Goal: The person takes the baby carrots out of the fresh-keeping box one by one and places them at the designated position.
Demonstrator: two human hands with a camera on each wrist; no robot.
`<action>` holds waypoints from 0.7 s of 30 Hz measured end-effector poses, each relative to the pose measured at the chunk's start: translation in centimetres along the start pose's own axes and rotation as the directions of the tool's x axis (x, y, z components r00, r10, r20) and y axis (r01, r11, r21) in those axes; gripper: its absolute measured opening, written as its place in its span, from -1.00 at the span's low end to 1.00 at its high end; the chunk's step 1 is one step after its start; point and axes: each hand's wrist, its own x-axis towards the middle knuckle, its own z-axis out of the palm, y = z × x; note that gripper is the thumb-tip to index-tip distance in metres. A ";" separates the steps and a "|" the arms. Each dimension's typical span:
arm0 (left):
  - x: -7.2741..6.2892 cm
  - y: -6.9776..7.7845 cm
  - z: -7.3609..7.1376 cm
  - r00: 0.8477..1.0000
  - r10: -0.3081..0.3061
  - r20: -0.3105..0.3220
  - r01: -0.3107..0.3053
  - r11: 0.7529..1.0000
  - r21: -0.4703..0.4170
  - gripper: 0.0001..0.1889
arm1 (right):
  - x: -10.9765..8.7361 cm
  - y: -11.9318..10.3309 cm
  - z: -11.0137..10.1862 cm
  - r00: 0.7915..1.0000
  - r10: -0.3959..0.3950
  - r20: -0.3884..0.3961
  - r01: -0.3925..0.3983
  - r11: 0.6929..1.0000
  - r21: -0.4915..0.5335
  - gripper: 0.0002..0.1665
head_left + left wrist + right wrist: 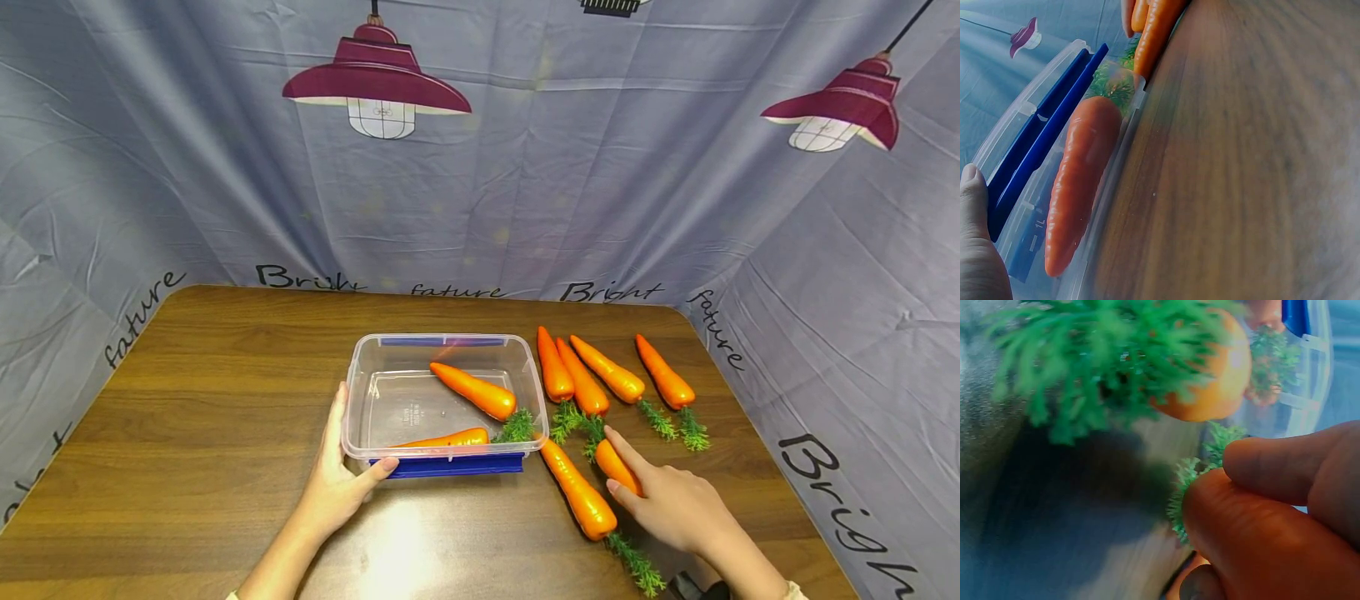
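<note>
A clear plastic container [420, 400] with blue side clips stands mid-table. My left hand [330, 487] grips its front left corner, thumb over the front rim and fingers along the left side. Inside lie two orange carrots; one carrot [476, 390] slants across the back, and the other carrot [1085, 175] lies along the front wall. To the right of the container, my right hand [678, 504] pinches a carrot [617, 467] between thumb and fingers, its green top [592, 433] pointing away from me. Another carrot [577, 487] lies just left of that hand, beside the container's corner.
Several more carrots lie behind the right hand, among them a carrot [555, 367] close to the container and a carrot [665, 372] farthest right. A dark object [693, 587] shows by the right wrist. Grey printed curtains [480, 208] border the wooden table [225, 400].
</note>
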 end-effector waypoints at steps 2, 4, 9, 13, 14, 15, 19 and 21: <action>0.0 0.0 0.0 1.000 0.000 0.000 0.000 1.000 0.000 0.26 | 0.1 0.0 0.2 1.000 0.002 0.008 -0.002 1.000 0.003 -0.16; 0.0 0.0 0.0 1.000 -0.001 0.000 0.001 1.000 0.003 0.26 | 0.2 0.1 0.4 1.000 0.005 0.020 -0.006 1.000 0.011 -0.15; 0.0 0.0 0.0 1.000 -0.006 -0.002 0.006 1.000 0.015 0.27 | 0.5 0.2 0.8 0.999 0.016 0.041 -0.017 1.000 0.023 -0.15; 0.0 0.0 0.0 1.000 -0.001 -0.003 0.001 1.000 0.018 0.28 | 0.7 0.3 1.1 0.999 0.015 0.041 -0.016 1.000 0.022 -0.16; 0.0 0.0 0.0 1.000 -0.001 -0.002 0.001 1.000 0.018 0.28 | 0.7 0.3 1.2 0.999 0.015 0.040 -0.016 1.000 0.021 -0.16; 0.0 0.0 0.0 1.000 0.001 -0.002 -0.001 1.000 0.017 0.28 | 0.7 0.3 1.2 0.999 0.014 0.039 -0.015 1.000 0.019 -0.16; 0.0 -0.1 0.0 1.000 0.001 -0.003 -0.001 1.000 0.015 0.27 | 0.7 0.3 1.4 0.999 0.012 0.041 -0.012 1.000 0.005 -0.15; 0.0 -0.1 0.0 1.000 0.001 -0.004 -0.001 1.000 0.015 0.26 | 0.7 0.4 1.5 0.999 0.014 0.042 -0.014 1.000 -0.003 -0.14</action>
